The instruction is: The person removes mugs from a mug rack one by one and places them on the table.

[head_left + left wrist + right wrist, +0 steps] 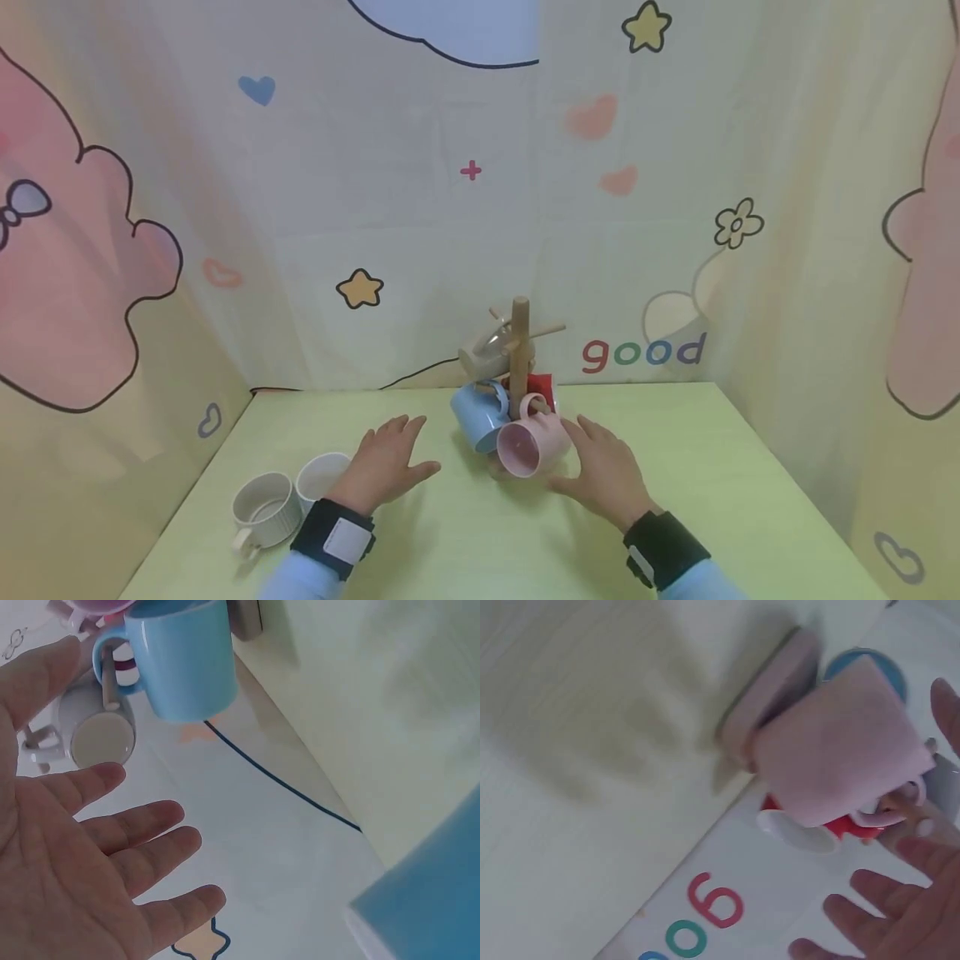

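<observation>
My left hand (386,462), right hand (606,467): fingers spread, nothing gripped; whether right touches pink mug (543,442), can't tell. Pink, blue mug (476,419), red mug (542,388), grey mug (486,358) hang on wooden rack (520,350): done, I judge. White cups (279,518) on table (750,500) seem left.

left hand (381,468): fingers (161,859) straight, spread | right hand (609,471): fingers extended | forearms (303,577) angled forward, inward

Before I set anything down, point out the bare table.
Bare table lies right of the right hand, nearer you than the mug rack, and behind the white cups. Crowded: the rack, where the pink mug and blue mug hang.
</observation>
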The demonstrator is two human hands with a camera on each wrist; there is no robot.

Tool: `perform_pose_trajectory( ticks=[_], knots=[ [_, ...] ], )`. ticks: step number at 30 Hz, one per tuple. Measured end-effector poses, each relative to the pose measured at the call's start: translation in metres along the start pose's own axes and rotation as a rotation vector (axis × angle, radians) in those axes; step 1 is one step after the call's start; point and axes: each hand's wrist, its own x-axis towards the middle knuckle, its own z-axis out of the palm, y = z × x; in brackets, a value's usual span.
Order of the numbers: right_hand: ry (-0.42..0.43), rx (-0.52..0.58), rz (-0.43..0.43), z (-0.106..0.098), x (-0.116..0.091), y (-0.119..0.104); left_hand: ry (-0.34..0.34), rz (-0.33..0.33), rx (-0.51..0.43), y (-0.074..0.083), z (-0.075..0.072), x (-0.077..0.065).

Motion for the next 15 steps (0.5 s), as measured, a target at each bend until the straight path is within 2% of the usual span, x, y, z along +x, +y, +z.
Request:
perform_pose_trajectory(
  ticks=[4, 8, 15],
  knots=[
    [-0.016, -0.07, -0.068, 0.013, 0.006, 0.019, -0.002, 0.019, -0.008, 0.005, 0.01, -0.001],
    [0.003, -0.134, -0.164, 0.023, 0.011, 0.035, -0.015, 0.015, -0.013, 0.007, 0.021, -0.001],
    [0.043, -0.193, -0.267, 0.035, 0.019, 0.043, -0.035, 0.018, -0.022, 0.008, 0.035, -0.003]
  ],
)
